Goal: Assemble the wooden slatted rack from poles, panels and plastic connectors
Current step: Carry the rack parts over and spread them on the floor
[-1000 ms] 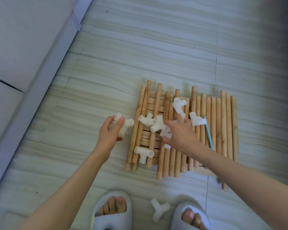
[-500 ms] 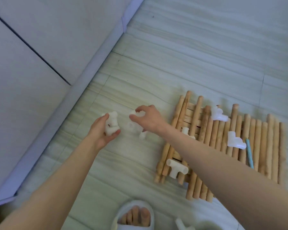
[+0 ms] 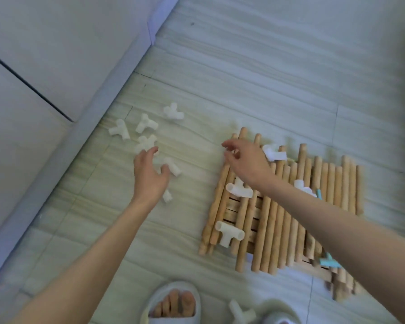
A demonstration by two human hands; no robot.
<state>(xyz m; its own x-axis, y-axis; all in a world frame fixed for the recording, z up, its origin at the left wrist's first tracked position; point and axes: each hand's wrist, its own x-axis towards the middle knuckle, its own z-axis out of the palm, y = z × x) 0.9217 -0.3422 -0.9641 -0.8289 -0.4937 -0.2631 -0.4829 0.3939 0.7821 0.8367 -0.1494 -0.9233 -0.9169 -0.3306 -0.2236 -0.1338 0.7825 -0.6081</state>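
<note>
Several wooden poles (image 3: 290,206) lie side by side on a slatted wooden panel (image 3: 241,206) on the floor at right. White plastic connectors rest on them, one T-shaped (image 3: 229,233), another (image 3: 239,189) above it, and one (image 3: 275,155) near the top. Several more white connectors (image 3: 145,123) lie scattered on the floor at left. My left hand (image 3: 150,174) hovers over that scattered group with fingers spread, holding nothing. My right hand (image 3: 246,160) hangs over the poles' upper left corner, fingers loosely curled and empty.
A pale cabinet or sofa base (image 3: 56,90) runs along the left. My feet in white slippers (image 3: 173,305) are at the bottom, with one connector (image 3: 241,313) between them. Light blue plastic pieces (image 3: 329,261) lie at the panel's right.
Both hands have let go of the white connectors, which now lie scattered on the floor at left. My right hand has moved back right over the poles.
</note>
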